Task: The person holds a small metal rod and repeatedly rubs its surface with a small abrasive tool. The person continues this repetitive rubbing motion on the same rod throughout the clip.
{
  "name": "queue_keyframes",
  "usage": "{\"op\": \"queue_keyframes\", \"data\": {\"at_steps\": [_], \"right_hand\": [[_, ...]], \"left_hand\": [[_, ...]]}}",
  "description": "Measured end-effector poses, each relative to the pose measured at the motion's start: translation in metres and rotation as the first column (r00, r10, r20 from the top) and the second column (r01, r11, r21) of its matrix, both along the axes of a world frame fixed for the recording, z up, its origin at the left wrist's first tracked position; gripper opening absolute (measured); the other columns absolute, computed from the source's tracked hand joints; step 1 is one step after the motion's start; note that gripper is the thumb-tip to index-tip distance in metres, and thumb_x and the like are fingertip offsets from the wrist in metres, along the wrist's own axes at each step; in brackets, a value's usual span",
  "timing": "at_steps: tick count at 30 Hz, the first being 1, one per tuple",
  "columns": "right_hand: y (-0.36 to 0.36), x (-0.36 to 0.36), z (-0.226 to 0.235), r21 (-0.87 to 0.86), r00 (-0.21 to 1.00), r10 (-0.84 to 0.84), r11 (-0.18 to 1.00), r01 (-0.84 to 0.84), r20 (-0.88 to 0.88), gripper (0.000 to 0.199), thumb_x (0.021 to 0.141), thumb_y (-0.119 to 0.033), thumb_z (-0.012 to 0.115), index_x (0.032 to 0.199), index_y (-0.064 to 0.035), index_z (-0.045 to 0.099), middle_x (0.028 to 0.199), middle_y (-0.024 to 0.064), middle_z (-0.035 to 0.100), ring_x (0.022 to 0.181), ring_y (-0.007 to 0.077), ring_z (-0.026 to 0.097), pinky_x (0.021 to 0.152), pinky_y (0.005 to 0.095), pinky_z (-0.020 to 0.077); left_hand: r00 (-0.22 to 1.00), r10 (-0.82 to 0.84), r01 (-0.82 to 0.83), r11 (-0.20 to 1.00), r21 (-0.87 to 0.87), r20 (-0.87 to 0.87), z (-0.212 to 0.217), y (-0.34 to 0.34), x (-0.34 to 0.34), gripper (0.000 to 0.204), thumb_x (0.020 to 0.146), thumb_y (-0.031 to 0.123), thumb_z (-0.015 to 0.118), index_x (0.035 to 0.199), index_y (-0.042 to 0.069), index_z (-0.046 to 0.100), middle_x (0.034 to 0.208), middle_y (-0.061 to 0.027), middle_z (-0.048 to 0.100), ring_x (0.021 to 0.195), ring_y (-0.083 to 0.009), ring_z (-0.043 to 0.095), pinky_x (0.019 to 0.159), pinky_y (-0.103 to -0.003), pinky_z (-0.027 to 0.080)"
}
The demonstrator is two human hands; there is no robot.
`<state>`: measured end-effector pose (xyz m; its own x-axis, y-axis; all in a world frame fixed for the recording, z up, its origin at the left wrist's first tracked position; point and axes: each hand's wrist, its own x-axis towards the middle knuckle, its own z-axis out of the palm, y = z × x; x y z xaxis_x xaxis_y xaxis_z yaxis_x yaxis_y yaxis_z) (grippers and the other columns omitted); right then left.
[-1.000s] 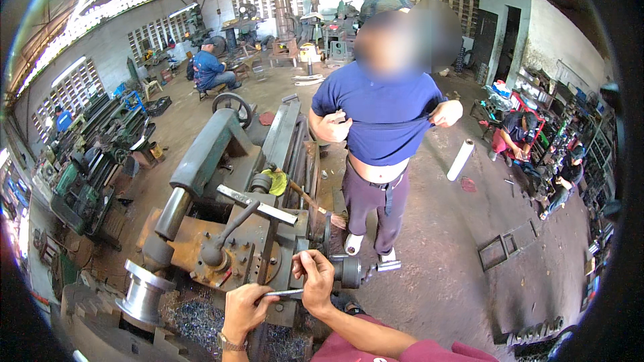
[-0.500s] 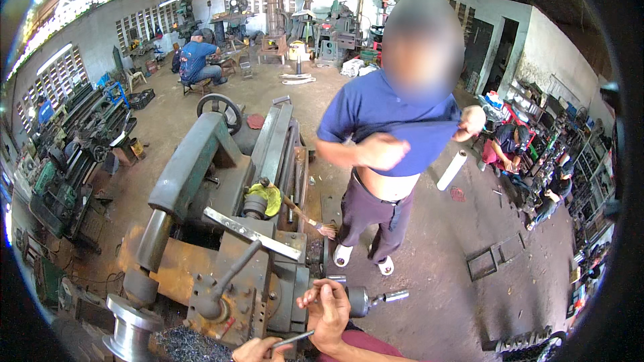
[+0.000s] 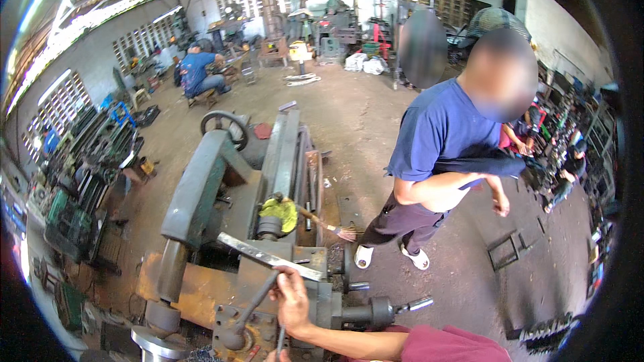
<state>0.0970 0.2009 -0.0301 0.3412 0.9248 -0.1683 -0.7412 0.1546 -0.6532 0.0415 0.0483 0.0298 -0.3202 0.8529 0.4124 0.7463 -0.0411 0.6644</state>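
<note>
My right hand (image 3: pixel 292 300) is at the upper end of the dark lever (image 3: pixel 253 308) on the lathe's tool post, fingers curled against it. Only the fingertips of my left hand (image 3: pixel 280 357) show at the lower edge, closed on a thin metal rod (image 3: pixel 281 336). Beneath the lever is the square tool post (image 3: pixel 258 343) with its bolts. A shiny turned metal piece (image 3: pixel 157 343) sits at the lower left, near dark metal chips. A flat steel bar (image 3: pixel 268 256) lies across the lathe just beyond my right hand.
A person in a blue shirt (image 3: pixel 429 141) stands right of the lathe. The tailstock (image 3: pixel 201 188) and its handwheel (image 3: pixel 225 129) rise beyond. A brush (image 3: pixel 343 233) and yellow-green cloth (image 3: pixel 285 216) lie on the lathe. A metal frame (image 3: pixel 508 249) rests on the floor at right.
My right hand has gone from open air to the lever. The rod in my left hand now points more upright. The standing person has leaned and turned right, and the view has shifted.
</note>
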Motion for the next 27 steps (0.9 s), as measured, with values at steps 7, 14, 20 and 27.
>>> {"op": "queue_keyframes", "data": {"at_steps": [7,14,20,27], "right_hand": [[-0.007,0.016,0.012,-0.092,0.956,0.278,0.958,-0.27,0.091,0.032,0.107,-0.028,0.058,0.13,-0.0067,0.051,0.09,-0.0011,0.055,0.074,0.0074,0.054,0.063,0.0243,0.0442],[-0.054,0.08,0.026,0.092,0.68,0.471,0.781,-0.617,0.562,0.044,0.1,-0.043,0.067,0.126,-0.0085,0.063,0.094,-0.0001,0.064,0.078,0.0069,0.058,0.068,0.0268,0.0498],[-0.135,0.091,0.059,-0.166,0.402,0.657,0.627,-0.761,0.638,0.034,0.1,-0.031,0.069,0.118,-0.0028,0.066,0.089,0.0011,0.064,0.074,0.008,0.056,0.063,0.0262,0.047],[-0.187,0.085,0.075,-0.287,0.202,0.542,0.682,-0.672,0.815,0.027,0.092,-0.017,0.077,0.112,0.0012,0.074,0.088,0.0084,0.074,0.078,0.0116,0.065,0.071,0.0298,0.054]], "left_hand": [[0.999,-0.048,0.047,0.998,-0.028,-0.025,0.009,-0.011,0.004,0.02,0.096,0.014,0.072,0.099,-0.005,0.075,0.089,-0.0234,0.074,0.077,-0.0373,0.071,0.074,-0.042,0.055],[0.903,-0.42,0.424,0.905,-0.034,0.096,0.013,-0.005,-0.029,0.021,0.097,0.015,0.066,0.096,-0.005,0.071,0.087,-0.0184,0.073,0.078,-0.0324,0.069,0.073,-0.04,0.053],[0.649,-0.68,0.716,0.698,0.03,0.34,0.001,-0.012,-0.076,0.032,0.108,0.027,0.052,0.113,0.001,0.07,0.101,-0.0086,0.065,0.096,-0.0228,0.059,0.091,-0.034,0.044],[0.376,-0.661,0.725,0.646,0.238,0.649,-0.006,-0.024,-0.081,0.041,0.106,0.035,0.051,0.117,-0.001,0.066,0.103,-0.0047,0.06,0.094,-0.014,0.052,0.088,-0.029,0.041]]}}
